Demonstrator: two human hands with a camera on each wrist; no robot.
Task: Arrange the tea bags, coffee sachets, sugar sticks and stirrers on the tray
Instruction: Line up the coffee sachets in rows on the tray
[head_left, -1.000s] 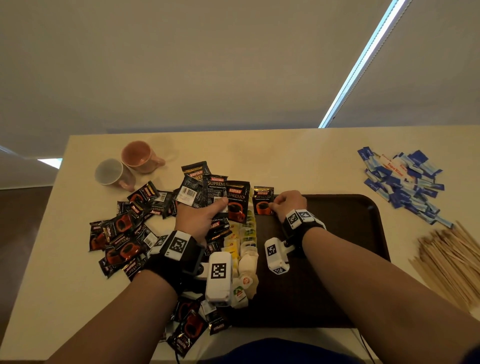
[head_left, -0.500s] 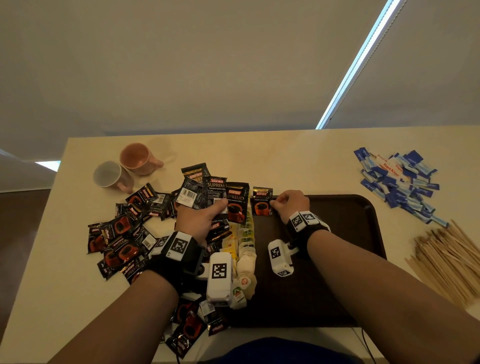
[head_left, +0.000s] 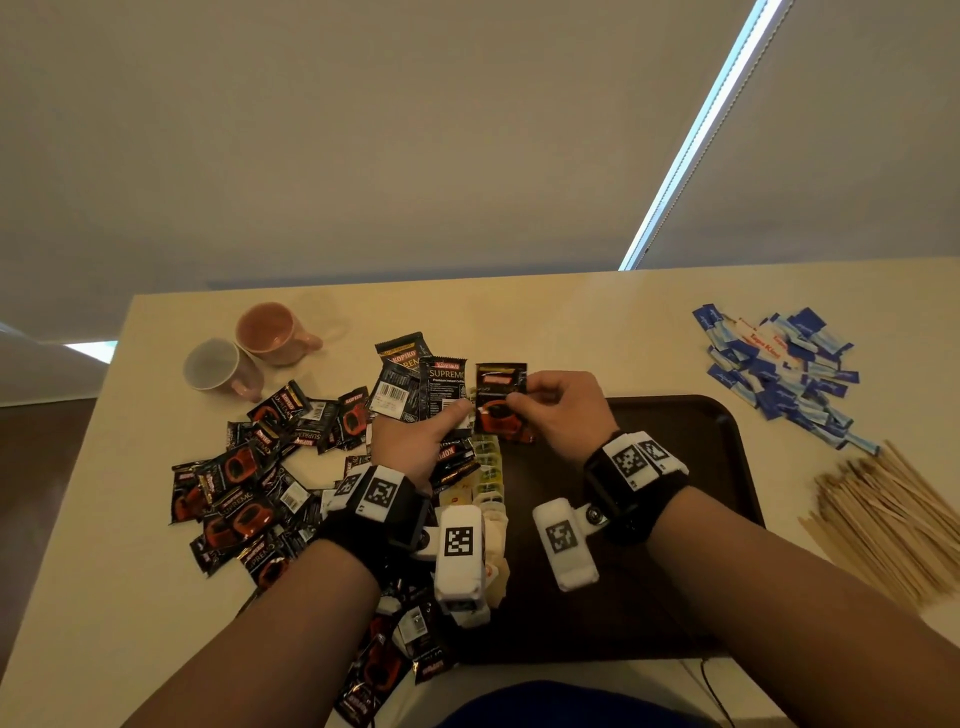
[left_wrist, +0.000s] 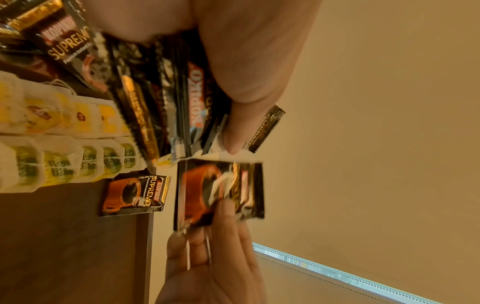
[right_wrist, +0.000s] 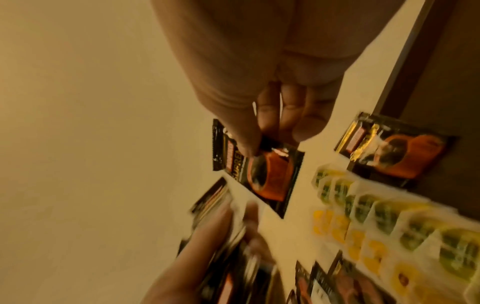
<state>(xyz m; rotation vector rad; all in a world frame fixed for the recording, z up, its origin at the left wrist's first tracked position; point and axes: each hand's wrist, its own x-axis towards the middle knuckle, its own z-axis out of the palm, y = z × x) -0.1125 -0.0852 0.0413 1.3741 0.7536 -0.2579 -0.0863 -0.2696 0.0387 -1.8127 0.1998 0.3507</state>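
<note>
Right hand pinching 1 coffee sachet above the far left corner of the brown tray, left hand gripping a fanned stack of sachets beside 2 rows of tea bags, 1 sachet on the tray.

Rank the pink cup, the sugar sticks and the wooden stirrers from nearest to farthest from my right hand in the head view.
From the right hand:
1. Sugar sticks, on the table to its right, beyond the tray.
2. Pink cup, far left.
3. Wooden stirrers, near right; nearly level with the cup, so that order is uncertain.
</note>
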